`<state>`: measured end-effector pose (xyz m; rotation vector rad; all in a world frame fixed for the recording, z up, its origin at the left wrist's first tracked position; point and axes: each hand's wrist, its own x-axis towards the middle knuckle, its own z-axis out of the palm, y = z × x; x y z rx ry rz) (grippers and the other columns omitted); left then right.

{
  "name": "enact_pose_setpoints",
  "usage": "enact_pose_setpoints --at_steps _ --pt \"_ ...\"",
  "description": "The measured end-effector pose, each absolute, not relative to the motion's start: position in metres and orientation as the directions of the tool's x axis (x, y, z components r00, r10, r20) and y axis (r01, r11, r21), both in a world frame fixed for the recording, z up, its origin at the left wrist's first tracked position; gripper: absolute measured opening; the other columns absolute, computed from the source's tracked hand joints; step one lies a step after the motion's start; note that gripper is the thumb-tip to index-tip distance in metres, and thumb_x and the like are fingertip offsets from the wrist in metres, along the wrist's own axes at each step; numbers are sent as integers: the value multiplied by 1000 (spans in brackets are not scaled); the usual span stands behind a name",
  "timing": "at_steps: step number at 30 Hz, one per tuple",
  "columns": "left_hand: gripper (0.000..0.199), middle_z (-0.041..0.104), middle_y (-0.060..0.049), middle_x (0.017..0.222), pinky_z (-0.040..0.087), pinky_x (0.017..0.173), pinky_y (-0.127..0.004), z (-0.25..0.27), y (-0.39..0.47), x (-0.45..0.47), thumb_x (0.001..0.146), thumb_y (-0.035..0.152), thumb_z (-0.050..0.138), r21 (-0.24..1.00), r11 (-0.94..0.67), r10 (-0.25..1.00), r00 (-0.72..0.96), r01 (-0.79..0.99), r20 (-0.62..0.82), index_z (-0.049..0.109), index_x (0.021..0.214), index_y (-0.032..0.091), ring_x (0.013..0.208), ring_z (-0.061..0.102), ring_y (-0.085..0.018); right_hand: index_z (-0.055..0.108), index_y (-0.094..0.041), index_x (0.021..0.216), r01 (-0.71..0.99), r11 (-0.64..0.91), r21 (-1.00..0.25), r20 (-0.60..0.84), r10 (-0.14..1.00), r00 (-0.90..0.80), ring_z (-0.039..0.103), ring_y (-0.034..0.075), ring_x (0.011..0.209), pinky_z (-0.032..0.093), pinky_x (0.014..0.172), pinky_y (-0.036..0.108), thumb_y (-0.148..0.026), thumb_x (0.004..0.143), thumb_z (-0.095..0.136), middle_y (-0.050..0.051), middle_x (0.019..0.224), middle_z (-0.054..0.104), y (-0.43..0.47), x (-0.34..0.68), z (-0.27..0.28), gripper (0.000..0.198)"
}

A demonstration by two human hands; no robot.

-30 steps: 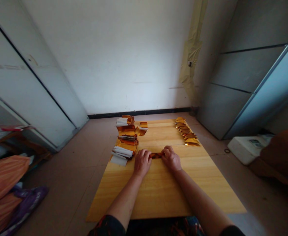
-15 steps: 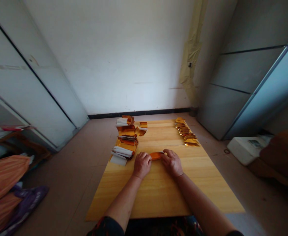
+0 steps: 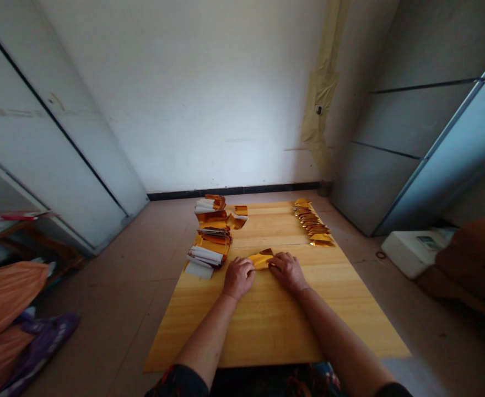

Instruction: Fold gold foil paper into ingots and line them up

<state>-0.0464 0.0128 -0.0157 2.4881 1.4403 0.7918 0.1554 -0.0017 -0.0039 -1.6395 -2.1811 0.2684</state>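
Between my two hands, low over the wooden table, is a piece of gold foil paper, bent, with a darker folded corner at its upper right. My left hand pinches its left end. The fingers of my right hand are closed on its right end. Left of my hands lie stacks of gold foil sheets, some showing white paper backs. Along the far right edge of the table runs a row of folded gold foil pieces, overlapping one another.
The wooden table stands near a white wall. A grey cabinet or fridge is at the right, with a white box on the floor. Orange and purple bags lie at the left.
The gold foil paper has turned from a curved orange-looking strip to a brighter, flatter face with a corner sticking up. My right fingers have moved slightly along its edge.
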Motion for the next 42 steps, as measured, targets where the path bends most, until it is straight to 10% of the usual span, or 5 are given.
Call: enact_pose_setpoints --at_steps 10,22,42 --pt "17 69 -3 95 43 83 -33 -15 11 -49 78 13 56 423 -511 855 391 749 340 70 75 23 92 57 -18 71 -26 89 848 369 -380 196 928 -316 51 16 93 34 82 26 -30 89 52 4 98 64 7 168 -7 20" --pt "11 60 -4 82 40 75 -28 -16 19 -44 82 22 55 314 -337 926 251 888 284 60 72 19 84 54 -18 70 -22 85 944 -10 -329 -65 998 -13 61 17 79 37 65 23 -39 82 55 4 85 70 28 152 10 22" --pt "7 59 -3 85 36 69 -27 -1 21 -33 81 24 54 205 -212 976 194 956 101 59 78 20 83 54 -17 68 -23 88 964 -76 -253 -185 982 29 62 18 88 38 67 24 -37 79 60 5 93 69 33 145 22 18"
